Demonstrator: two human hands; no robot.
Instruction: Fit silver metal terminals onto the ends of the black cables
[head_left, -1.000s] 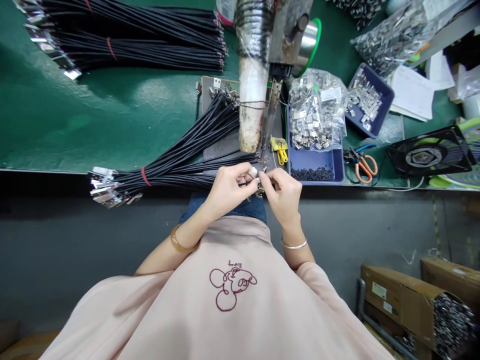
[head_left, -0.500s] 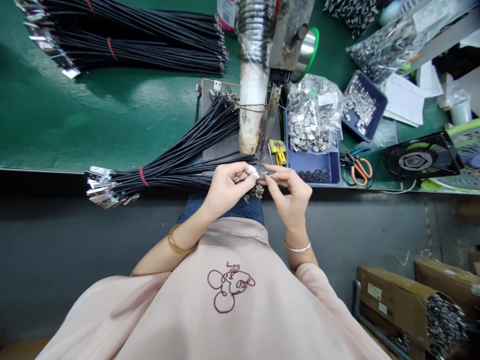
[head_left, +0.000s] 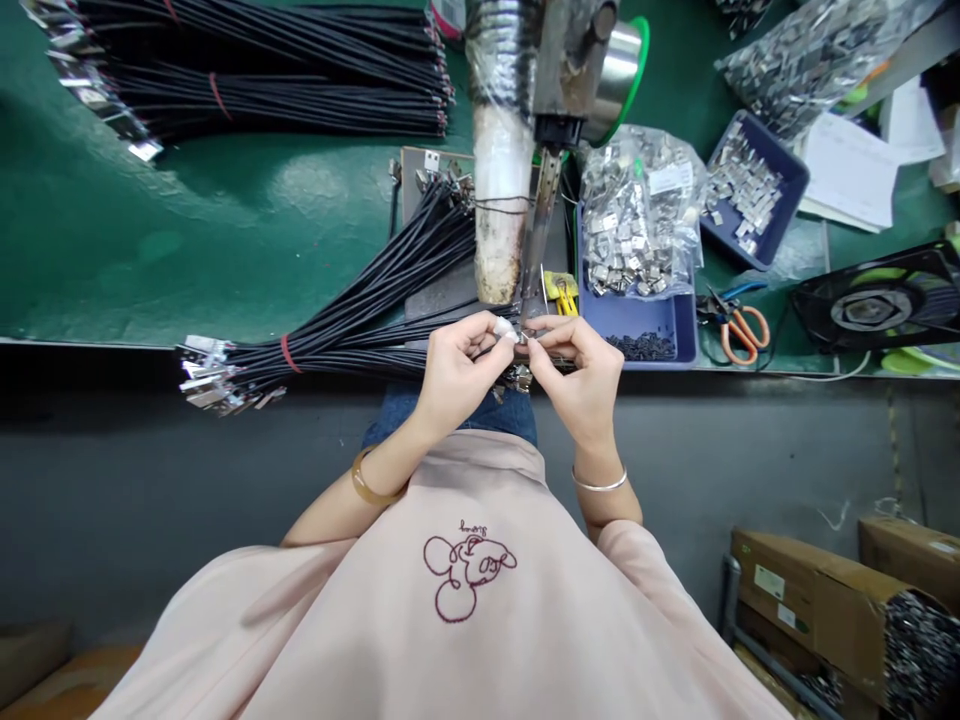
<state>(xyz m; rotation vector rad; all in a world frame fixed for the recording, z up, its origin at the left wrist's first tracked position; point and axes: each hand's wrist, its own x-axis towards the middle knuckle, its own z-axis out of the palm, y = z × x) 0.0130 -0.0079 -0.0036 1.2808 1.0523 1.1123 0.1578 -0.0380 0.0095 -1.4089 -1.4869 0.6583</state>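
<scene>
My left hand (head_left: 463,368) is closed in a pinch, with white wrapping on one fingertip, around a small metal USB connector (head_left: 523,338) at the black cables' right ends. Opposite it, the thumb and forefinger of my right hand (head_left: 583,382) meet at the same connector. The fingertips hide most of it. Below them, more metal connectors (head_left: 519,377) hang at cable ends. A bundle of black cables (head_left: 352,310), tied with a red band, runs left from behind my left hand. A soldering iron-like metal rod (head_left: 541,235) and a stained white tube (head_left: 499,230) come down just above my fingers.
Right of my hands stands a blue tray (head_left: 637,315) with a bag of metal connectors (head_left: 637,220) and small black parts. Beyond are orange-handled pliers (head_left: 744,335), a second tray (head_left: 791,190) and a black fan (head_left: 877,305). Tied cables (head_left: 300,75) lie at the back left.
My right hand drew slightly right and its fingers parted, baring the connector at my left fingertips. Now its fingertips have closed in on the connector again. My left hand keeps its pinch.
</scene>
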